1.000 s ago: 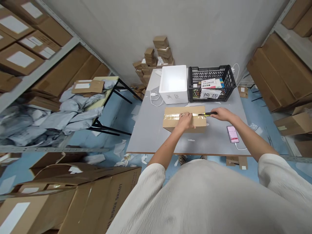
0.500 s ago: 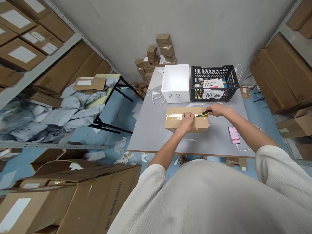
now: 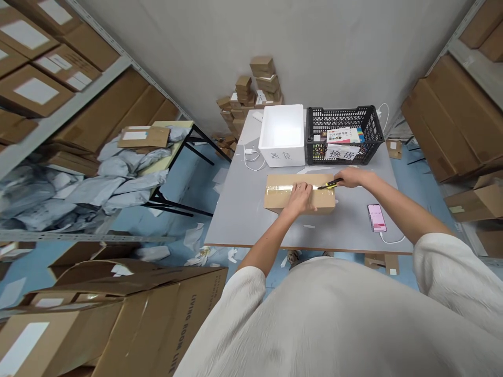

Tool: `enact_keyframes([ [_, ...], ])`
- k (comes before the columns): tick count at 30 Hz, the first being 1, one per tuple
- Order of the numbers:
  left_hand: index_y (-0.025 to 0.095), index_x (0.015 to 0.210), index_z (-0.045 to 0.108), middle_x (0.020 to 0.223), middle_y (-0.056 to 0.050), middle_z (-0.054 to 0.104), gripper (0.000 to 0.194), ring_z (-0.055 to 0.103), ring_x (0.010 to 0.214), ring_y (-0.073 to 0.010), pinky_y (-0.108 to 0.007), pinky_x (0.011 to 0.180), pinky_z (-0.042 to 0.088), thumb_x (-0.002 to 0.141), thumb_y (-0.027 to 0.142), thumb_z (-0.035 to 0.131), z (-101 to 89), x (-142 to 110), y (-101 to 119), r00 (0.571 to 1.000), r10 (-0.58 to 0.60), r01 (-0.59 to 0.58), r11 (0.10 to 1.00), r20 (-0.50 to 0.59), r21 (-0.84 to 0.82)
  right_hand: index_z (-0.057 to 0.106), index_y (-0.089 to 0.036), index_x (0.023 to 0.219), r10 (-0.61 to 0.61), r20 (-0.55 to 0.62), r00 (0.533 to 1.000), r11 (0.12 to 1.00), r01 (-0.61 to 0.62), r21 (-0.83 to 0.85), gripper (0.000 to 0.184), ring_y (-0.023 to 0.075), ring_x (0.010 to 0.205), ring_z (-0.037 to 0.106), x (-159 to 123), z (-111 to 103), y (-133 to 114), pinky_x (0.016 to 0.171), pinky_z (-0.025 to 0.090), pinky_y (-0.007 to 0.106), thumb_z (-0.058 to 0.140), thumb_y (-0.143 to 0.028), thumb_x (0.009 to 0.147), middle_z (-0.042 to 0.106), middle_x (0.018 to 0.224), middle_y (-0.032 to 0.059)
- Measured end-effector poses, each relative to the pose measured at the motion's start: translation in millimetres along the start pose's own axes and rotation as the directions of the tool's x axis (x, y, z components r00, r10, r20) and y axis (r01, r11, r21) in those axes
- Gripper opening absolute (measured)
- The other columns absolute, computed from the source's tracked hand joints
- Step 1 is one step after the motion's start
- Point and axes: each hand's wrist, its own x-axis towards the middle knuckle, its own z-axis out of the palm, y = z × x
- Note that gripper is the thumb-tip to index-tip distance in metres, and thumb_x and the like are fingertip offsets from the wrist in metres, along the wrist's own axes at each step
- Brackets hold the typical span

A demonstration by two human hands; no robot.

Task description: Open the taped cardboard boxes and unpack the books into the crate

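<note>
A taped brown cardboard box [image 3: 275, 198] lies lengthwise on the grey table [image 3: 243, 225], with shiny clear tape along its top. My left hand [image 3: 301, 198] rests on the top of the box near its middle, fingers laid over the tape and a ring on one finger. In my right hand [image 3: 351, 177] is a yellow and black utility knife [image 3: 330, 183], gripped at the right end of the box. Its tip points left and meets the tape beside my left fingers. Whether the blade has gone through the tape is too small to tell.
Behind the box stand a white foam bin [image 3: 282, 152] and a black plastic crate [image 3: 346, 112] holding books. A phone [image 3: 377, 218] on a cable lies at right. Left are grey parcels [image 3: 96, 186] and a shelf; large cartons [image 3: 165, 319] stand near me.
The knife has tilted slightly, and more of its yellow side shows. Its tip stays by the tape, while my left hand keeps its place on the box. The view has shifted slightly.
</note>
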Motion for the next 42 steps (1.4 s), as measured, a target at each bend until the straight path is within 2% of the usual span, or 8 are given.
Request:
enact_keyframes([
  [6,0.027,0.132,0.056,0.140,-0.012,0.060,0.089,0.063,0.135,-0.0391,-0.058,0.137,0.025,0.063,0.045,0.110,-1.5,-3.3,2.8,1.000,0.002,-0.002,1.000,0.003,-0.014,0.084,-0.031,0.112,-0.037,-0.049,0.998,0.986,0.045,0.160,0.026,0.0263,0.087,0.071,-5.0,23.5,39.7,0.076,0.045,0.033,0.070,-0.050,0.100,0.082,0.095,0.0048],
  [11,0.026,0.132,0.056,0.141,-0.013,0.058,0.088,0.064,0.135,-0.0389,-0.058,0.138,0.024,0.064,0.043,0.110,-3.4,-1.1,2.3,1.000,-0.021,0.021,0.999,0.018,-0.041,0.079,-0.027,0.098,-0.007,-0.017,1.000,0.954,0.012,0.298,0.038,0.0236,0.077,0.068,-19.0,39.1,64.4,0.070,0.046,0.033,0.069,-0.064,0.096,0.077,0.082,0.0043],
  [17,0.025,0.129,0.056,0.140,-0.013,0.058,0.083,0.063,0.136,-0.0372,-0.056,0.138,0.023,0.066,0.044,0.108,-4.2,1.3,0.6,1.000,-0.012,0.013,0.999,0.028,-0.048,0.066,-0.023,0.091,-0.028,0.029,0.999,0.656,-0.004,0.755,0.063,0.0213,0.076,0.070,-47.0,88.5,50.8,0.069,0.052,0.032,0.067,-0.086,0.089,0.077,0.086,0.0074],
  [22,0.026,0.128,0.056,0.139,-0.012,0.059,0.082,0.060,0.139,-0.0373,-0.055,0.136,0.029,0.067,0.043,0.108,-5.6,0.5,0.9,1.000,-0.014,0.015,0.999,0.017,-0.046,0.063,-0.024,0.093,-0.027,-0.013,1.000,0.472,0.024,0.881,0.074,0.0187,0.075,0.068,-56.9,123.3,36.5,0.066,0.051,0.029,0.067,-0.097,0.081,0.075,0.086,0.0049],
  [26,0.026,0.129,0.057,0.140,-0.013,0.059,0.082,0.059,0.137,-0.0380,-0.053,0.133,0.033,0.067,0.043,0.108,-8.9,3.1,0.6,0.999,-0.033,0.034,0.998,0.021,-0.050,0.064,-0.024,0.088,-0.045,0.023,0.999,0.493,0.002,0.870,0.073,0.0181,0.072,0.067,-63.5,127.8,35.2,0.066,0.051,0.029,0.069,-0.097,0.080,0.073,0.081,0.0039],
  [33,0.029,0.150,0.056,0.148,-0.015,0.057,0.087,0.052,0.148,-0.0425,-0.053,0.129,0.038,0.077,0.054,0.097,-15.1,5.5,-1.4,0.998,-0.025,0.030,0.995,0.053,-0.095,0.065,-0.023,0.095,0.090,-0.012,0.996,0.380,-0.023,0.925,0.069,0.0195,0.074,0.069,-79.7,120.0,33.1,0.068,0.053,0.031,0.076,-0.089,0.080,0.080,0.094,0.0093],
  [38,0.029,0.159,0.053,0.151,-0.017,0.057,0.052,0.063,0.134,-0.0394,-0.054,0.118,0.046,0.109,0.042,0.056,-22.2,20.5,0.6,0.994,-0.108,0.108,0.988,0.002,-0.108,0.063,-0.022,0.098,0.191,-0.067,0.979,0.386,-0.012,0.923,0.072,0.0182,0.069,0.065,-86.8,114.4,34.8,0.063,0.049,0.030,0.074,-0.091,0.081,0.080,0.097,0.0109],
  [42,0.031,0.153,0.059,0.152,-0.017,0.060,0.048,0.060,0.141,-0.0399,-0.057,0.122,0.043,0.105,0.034,0.062,-21.8,37.2,0.0,0.997,-0.076,0.076,0.994,-0.002,-0.080,0.065,-0.022,0.100,0.269,-0.187,0.945,0.478,0.038,0.877,0.071,0.0202,0.074,0.066,-90.3,110.6,29.6,0.067,0.053,0.031,0.057,-0.093,0.093,0.078,0.092,0.0094],
])
